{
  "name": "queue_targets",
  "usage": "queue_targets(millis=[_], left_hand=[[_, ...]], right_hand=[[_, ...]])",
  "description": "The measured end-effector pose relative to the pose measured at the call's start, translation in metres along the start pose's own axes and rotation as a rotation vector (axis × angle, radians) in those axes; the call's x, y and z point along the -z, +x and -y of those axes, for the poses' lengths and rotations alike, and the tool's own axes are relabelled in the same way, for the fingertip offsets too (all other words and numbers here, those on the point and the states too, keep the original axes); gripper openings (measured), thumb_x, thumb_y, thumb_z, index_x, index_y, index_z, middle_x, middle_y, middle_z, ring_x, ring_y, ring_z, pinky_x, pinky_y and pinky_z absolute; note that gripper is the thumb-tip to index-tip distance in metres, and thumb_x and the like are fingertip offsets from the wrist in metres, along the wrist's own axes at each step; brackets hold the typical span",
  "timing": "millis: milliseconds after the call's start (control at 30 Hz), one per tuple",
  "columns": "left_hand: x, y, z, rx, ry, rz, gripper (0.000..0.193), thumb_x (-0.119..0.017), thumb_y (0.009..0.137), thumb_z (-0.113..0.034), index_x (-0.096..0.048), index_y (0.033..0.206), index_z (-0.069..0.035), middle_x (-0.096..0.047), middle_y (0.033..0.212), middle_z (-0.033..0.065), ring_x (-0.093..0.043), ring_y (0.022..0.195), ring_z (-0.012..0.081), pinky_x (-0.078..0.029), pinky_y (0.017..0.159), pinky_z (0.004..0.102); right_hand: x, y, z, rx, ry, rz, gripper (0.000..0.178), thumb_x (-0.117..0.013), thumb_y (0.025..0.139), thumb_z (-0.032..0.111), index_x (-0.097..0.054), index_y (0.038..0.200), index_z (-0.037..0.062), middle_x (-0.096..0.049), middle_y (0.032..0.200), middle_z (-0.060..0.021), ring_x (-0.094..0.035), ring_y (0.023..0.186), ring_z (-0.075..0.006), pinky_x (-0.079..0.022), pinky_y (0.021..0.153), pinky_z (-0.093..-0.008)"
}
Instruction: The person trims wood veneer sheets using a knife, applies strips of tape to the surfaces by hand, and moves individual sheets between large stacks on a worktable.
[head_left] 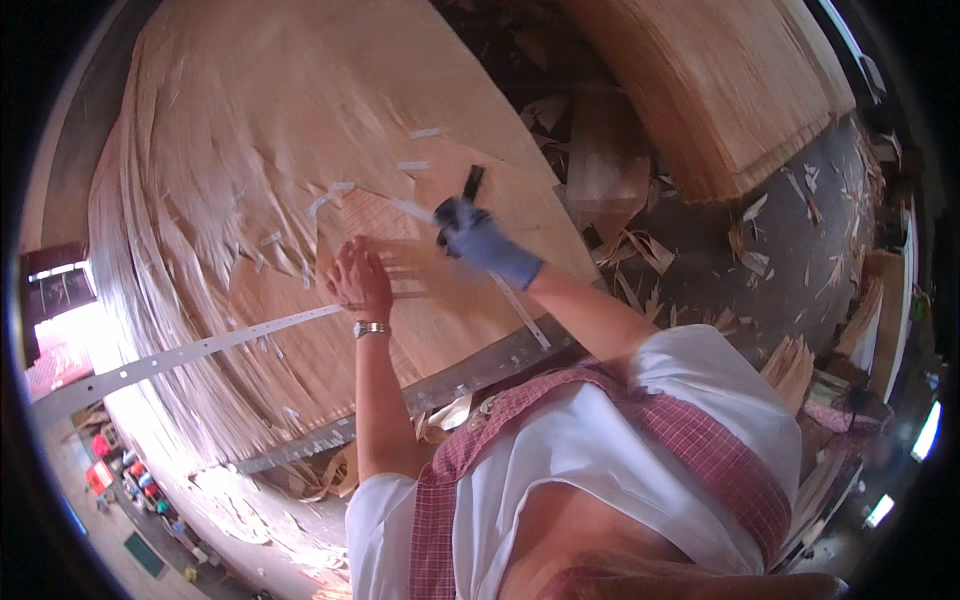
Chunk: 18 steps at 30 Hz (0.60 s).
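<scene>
My left hand (362, 280), bare and wearing a metal-banded watch (372, 328), rests on a sheet of wood veneer (440, 320) with its fingers somewhat spread. A long white perforated tape strip (200, 347) comes in from the far left and ends at or under this hand; which of the two is hidden. In a blue-grey glove, my right hand (485, 245) is closed around a black hand tool (447, 222). Motion blur hides the tool's kind. Short pieces of white tape (413, 165) lie on the veneer beyond both hands, and another strip (525, 315) runs below the right hand.
The veneer stack (300, 80) has rippled, frayed edges on the left. A second veneer stack (710, 90) stands at the far right. Torn veneer scraps (640, 250) litter the dark surface between and beside them. A dark edge bar (470, 375) runs along the near side.
</scene>
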<state>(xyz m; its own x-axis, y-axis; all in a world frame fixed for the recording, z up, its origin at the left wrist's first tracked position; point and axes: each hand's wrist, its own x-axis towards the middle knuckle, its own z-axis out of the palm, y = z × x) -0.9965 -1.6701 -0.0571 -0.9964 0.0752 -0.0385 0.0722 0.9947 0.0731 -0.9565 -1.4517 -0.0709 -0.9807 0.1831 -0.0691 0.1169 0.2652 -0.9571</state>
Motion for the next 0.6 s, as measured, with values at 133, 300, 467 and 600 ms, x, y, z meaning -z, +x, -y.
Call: queue_targets(millis=[133, 300, 467, 600], left_hand=[[-0.018, 0.026, -0.047, -0.284, 0.026, -0.352, 0.043, -0.057, 0.088, -0.021, -0.057, 0.13, -0.015, -0.056, 0.132, 0.004, -0.048, 0.122, 0.0282, -0.032, 0.104, 0.047], [-0.013, 0.036, -0.179, -0.978, -0.213, -0.144, 0.036, -0.06, 0.085, -0.016, -0.059, 0.121, -0.012, -0.057, 0.132, 0.004, -0.048, 0.124, 0.0251, -0.033, 0.102, 0.0454], [-0.024, 0.035, -0.198, -1.027, -0.251, 0.018, 0.041, -0.062, 0.082, -0.011, -0.058, 0.123, -0.016, -0.054, 0.136, 0.0022, -0.047, 0.125, 0.0251, -0.034, 0.101, 0.0454], [-0.023, 0.049, -0.19, -0.794, -0.299, -0.016, 0.046, -0.058, 0.084, -0.013, -0.054, 0.13, -0.013, -0.057, 0.131, 0.0052, -0.047, 0.124, 0.0243, -0.033, 0.1, 0.044]], right_hand=[[0.089, -0.008, -0.037, -0.369, 0.499, -0.324, 0.018, -0.055, 0.098, 0.022, -0.058, 0.096, 0.0044, -0.067, 0.073, -0.0081, -0.058, 0.053, -0.0128, -0.044, 0.045, -0.0288], [0.092, -0.011, -0.069, -0.465, 0.528, -0.356, 0.021, -0.053, 0.097, 0.025, -0.059, 0.09, 0.0058, -0.067, 0.074, -0.0065, -0.055, 0.05, -0.0117, -0.041, 0.042, -0.0262], [0.106, -0.003, -0.083, 0.014, -0.701, -0.455, 0.028, -0.053, 0.095, 0.028, -0.051, 0.108, 0.0034, -0.067, 0.082, -0.0211, -0.065, 0.068, -0.033, -0.05, 0.058, -0.0434], [0.128, 0.041, -0.065, -0.003, -0.471, -0.2, 0.033, -0.051, 0.093, 0.03, -0.048, 0.112, 0.0039, -0.066, 0.095, -0.0244, -0.065, 0.088, -0.0405, -0.05, 0.076, -0.049]])
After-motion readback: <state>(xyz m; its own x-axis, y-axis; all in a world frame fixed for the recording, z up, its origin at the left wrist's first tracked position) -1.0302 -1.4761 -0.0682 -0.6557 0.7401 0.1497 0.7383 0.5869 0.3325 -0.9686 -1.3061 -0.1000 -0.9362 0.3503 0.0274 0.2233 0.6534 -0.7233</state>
